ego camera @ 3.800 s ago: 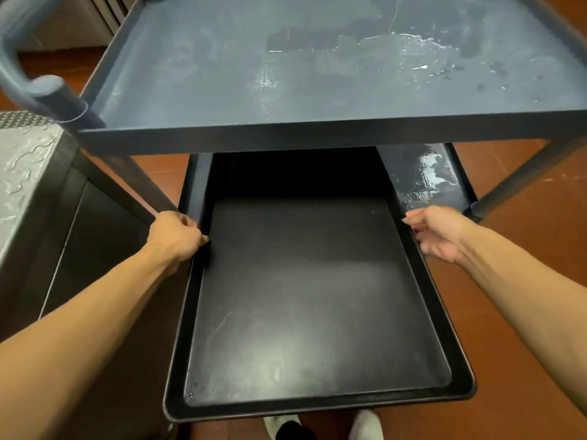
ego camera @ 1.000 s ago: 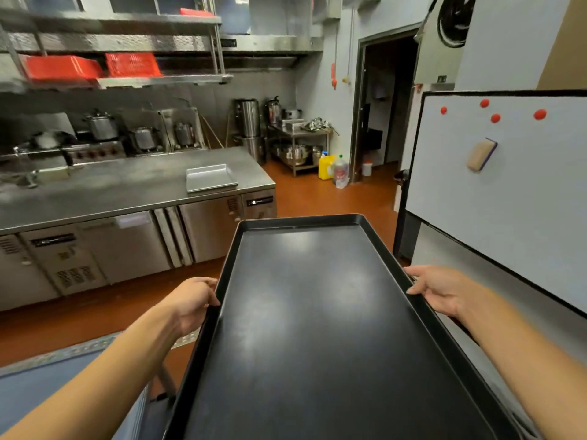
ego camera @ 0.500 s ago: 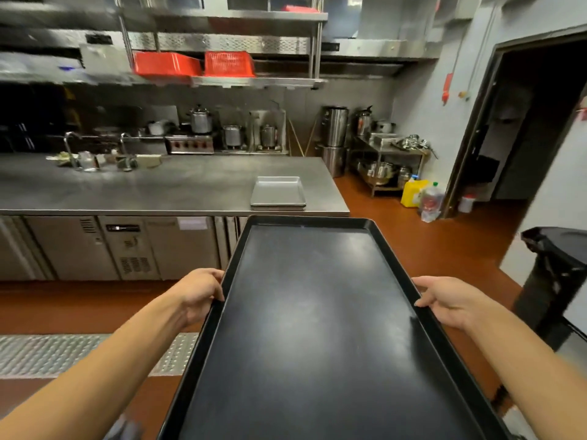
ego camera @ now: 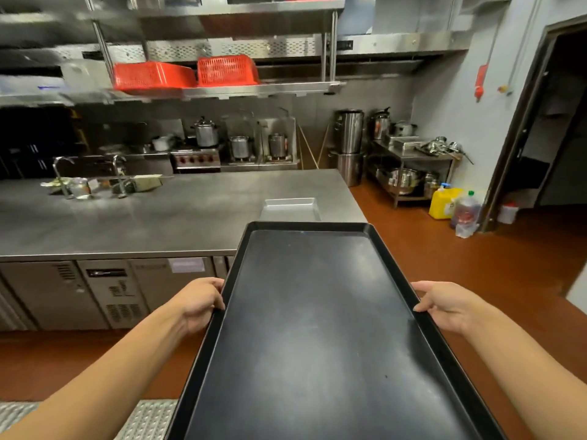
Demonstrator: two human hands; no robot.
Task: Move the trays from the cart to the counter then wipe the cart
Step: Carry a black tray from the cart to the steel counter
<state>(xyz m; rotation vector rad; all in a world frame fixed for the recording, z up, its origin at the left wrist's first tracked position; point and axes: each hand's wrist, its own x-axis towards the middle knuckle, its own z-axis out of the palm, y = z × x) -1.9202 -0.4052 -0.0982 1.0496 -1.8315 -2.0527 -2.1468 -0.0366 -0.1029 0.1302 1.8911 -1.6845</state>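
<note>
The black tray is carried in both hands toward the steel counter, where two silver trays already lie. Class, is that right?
Not quite. The head view shows one silver tray on the steel counter, not two. The black tray is indeed gripped by left hand and right hand.

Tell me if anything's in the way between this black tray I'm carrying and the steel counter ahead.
Nothing visible blocks the way: only open floor lies between the black tray, gripped by the left hand and right hand, and the counter. A silver tray already sits near the counter's right end, so set down left of it.
</note>
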